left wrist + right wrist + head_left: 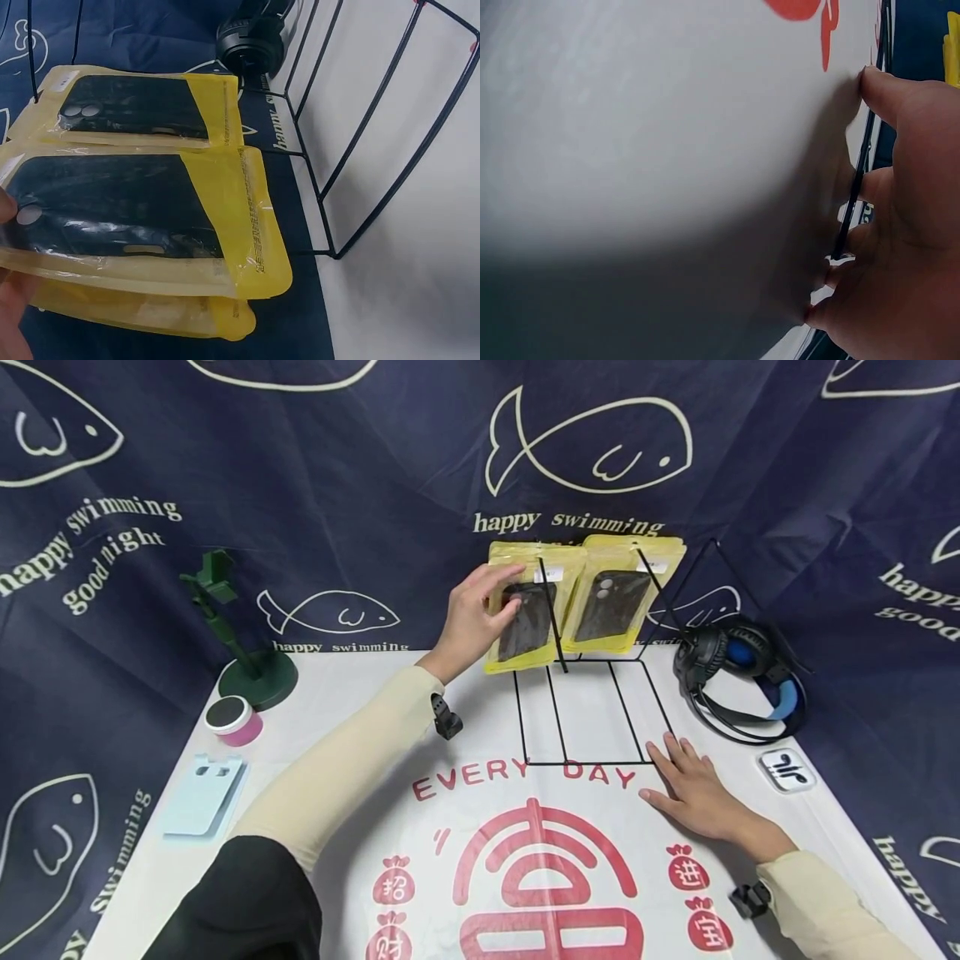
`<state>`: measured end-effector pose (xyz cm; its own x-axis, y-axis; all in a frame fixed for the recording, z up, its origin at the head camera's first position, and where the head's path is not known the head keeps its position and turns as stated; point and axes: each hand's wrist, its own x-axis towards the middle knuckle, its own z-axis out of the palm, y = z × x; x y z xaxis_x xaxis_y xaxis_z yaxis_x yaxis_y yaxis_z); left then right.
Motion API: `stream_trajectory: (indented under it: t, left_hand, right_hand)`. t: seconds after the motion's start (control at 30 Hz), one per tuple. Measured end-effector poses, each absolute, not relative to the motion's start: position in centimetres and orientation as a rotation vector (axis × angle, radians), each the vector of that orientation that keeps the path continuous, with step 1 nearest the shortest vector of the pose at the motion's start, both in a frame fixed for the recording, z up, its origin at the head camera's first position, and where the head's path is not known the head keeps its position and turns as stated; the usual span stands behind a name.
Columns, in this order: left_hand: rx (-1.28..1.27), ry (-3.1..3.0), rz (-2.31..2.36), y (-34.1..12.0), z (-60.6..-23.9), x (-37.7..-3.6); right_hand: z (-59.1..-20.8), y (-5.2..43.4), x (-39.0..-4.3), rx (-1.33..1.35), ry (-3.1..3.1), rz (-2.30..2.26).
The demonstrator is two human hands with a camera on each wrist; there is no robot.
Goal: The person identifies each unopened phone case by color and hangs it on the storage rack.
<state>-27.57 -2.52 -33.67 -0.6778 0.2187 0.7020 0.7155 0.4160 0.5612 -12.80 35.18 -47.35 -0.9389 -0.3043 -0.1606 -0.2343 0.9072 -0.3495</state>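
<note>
My left hand (pixel 477 618) is at the left edge of a yellow-edged packet with a black phone case (pixel 525 622). In the head view, thumb and forefinger are spread apart in front of it; other fingers are hidden. The left wrist view shows a fingertip at the front packet (pixel 120 206) and another packet behind it. A second group of phone case packets (pixel 613 597) hangs at the right on the black wire rack (pixel 581 763). My right hand (pixel 697 793) lies with spread fingers by the rack's front right corner, fingertips against the wire.
Headphones (pixel 738 681) lie right of the rack, near a white square case (pixel 786 770). At the left stand a green stand (pixel 258 681), a pink jar with a dark lid (pixel 234 720) and a light blue holder (pixel 204 797). A dark fish-print cloth (pixel 375 510) hangs behind.
</note>
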Motion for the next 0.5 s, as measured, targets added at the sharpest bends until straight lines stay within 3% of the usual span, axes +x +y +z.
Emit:
stream_trajectory:
  t: [0.5]
  left_hand:
    - [-0.697, -2.118, -1.158, -5.3, -36.6, -26.1]
  right_hand:
    - [-46.9, 34.9, -12.7, -0.407, 2.859, -0.452]
